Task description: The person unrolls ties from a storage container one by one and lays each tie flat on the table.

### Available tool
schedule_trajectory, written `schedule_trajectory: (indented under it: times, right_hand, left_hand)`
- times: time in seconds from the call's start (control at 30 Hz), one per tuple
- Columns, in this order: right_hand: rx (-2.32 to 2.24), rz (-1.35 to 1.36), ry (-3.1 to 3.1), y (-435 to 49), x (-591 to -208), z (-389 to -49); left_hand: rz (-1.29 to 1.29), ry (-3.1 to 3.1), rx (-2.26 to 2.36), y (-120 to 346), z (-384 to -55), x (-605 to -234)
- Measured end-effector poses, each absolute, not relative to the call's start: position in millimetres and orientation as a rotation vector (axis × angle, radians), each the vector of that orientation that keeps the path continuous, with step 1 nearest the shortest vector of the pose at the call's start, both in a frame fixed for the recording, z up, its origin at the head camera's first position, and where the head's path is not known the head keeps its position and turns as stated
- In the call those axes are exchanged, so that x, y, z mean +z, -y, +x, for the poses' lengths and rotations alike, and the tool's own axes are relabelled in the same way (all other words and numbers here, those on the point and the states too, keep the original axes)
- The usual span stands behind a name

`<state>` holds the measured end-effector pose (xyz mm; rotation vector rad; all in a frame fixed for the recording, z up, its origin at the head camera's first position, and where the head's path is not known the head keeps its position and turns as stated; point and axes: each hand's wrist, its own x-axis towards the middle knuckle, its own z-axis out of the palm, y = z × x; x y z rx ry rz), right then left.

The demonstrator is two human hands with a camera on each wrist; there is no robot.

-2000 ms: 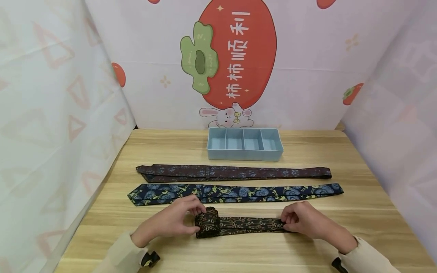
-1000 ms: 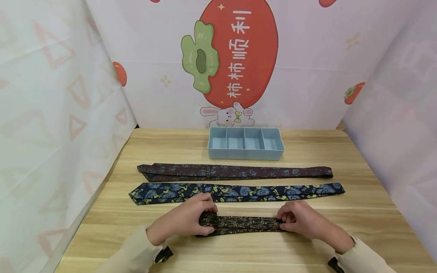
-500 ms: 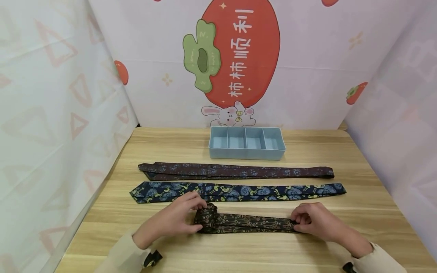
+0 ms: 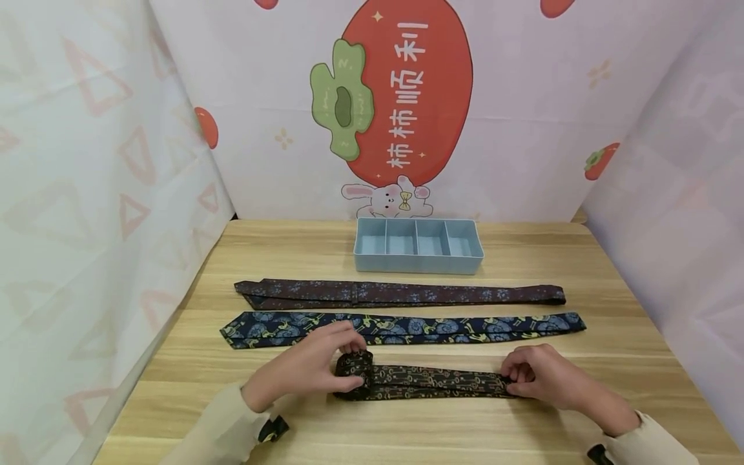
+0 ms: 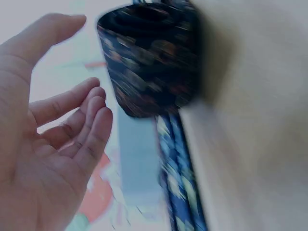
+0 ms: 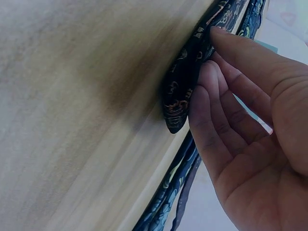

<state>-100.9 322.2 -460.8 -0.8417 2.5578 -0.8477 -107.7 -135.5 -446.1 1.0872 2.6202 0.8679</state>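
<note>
A black necktie with small tan and reddish figures lies across the front, its left part wound into an upright roll (image 4: 353, 373) and its flat length (image 4: 436, 381) stretched to the right. My left hand (image 4: 314, 361) reaches around the roll's left side, thumb in front and fingers behind. In the left wrist view, the loosely bent fingers (image 5: 91, 130) are right beside the roll (image 5: 151, 62) without closing on it. My right hand (image 4: 543, 378) pinches the folded far end of the tie; the right wrist view shows that end (image 6: 178, 103) against thumb and fingertips.
Just behind lies a navy necktie (image 4: 413, 327) with blue and yellow figures. Farther back is a dark maroon floral necktie (image 4: 430, 294). A light blue tray (image 4: 418, 263) with several compartments stands at the back of the wooden table (image 4: 279, 248), before a printed cloth (image 4: 261, 168).
The left hand drew over the roll, backed off left, and now reaches forward around it again. The right hand shifted right with the tie's end, pulling the flat length out longer.
</note>
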Motion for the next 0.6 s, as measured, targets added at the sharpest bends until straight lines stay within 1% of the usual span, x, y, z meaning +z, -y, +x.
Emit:
schedule_trajectory:
  times: [0.17, 0.27, 0.43, 0.6]
  right_hand:
    - [-0.84, -0.839, -2.548, -322, -460, -101]
    - [-0.848, -0.837, -2.544, -321, -461, -101]
    - [-0.866, -0.826, -2.551, -321, -463, -100]
    - [-0.871, -0.779, -2.561, -324, -463, -98]
  left_hand:
    - [1.22, -2.587, 0.725, 106, -112, -441]
    - [1.233, -2.592, 0.603, 96, -111, -443]
    - [1.199, -2.612, 0.522, 99, -110, -450]
    - [1.202, -2.636, 0.552, 114, -109, -456]
